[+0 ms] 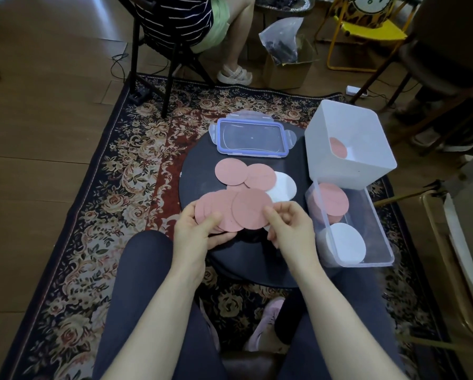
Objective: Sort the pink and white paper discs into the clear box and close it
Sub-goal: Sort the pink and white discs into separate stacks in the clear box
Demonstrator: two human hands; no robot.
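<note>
A patterned floral rug (125, 171) covers the floor, and on it stands a low round black table (199, 176) that carries the work. At the table's far right a white tub (336, 160) lies tipped toward the camera with one pink disc inside; just near of it sits the clear box (378, 242), open, holding a stack of pink discs at its far end and white discs at its near end. The box's blue-rimmed clip lid (251, 137) lies flat at the table's far edge, apart from the box. Loose pink discs (231, 171) and a white disc (283, 187) overlap at the table's middle. The left hand (199, 229) holds a fanned stack of pink discs (216, 207), thumb on top and fingers beneath, while the right hand (291, 226) pinches the edge of the top pink disc (251, 208) between thumb and fingertips. The discs look thin, light and somewhat floppy, likely to cling together and slide, so each is probably best taken at the rim with a light pinch and peeled off singly; a hard squeeze could crease them.
</note>
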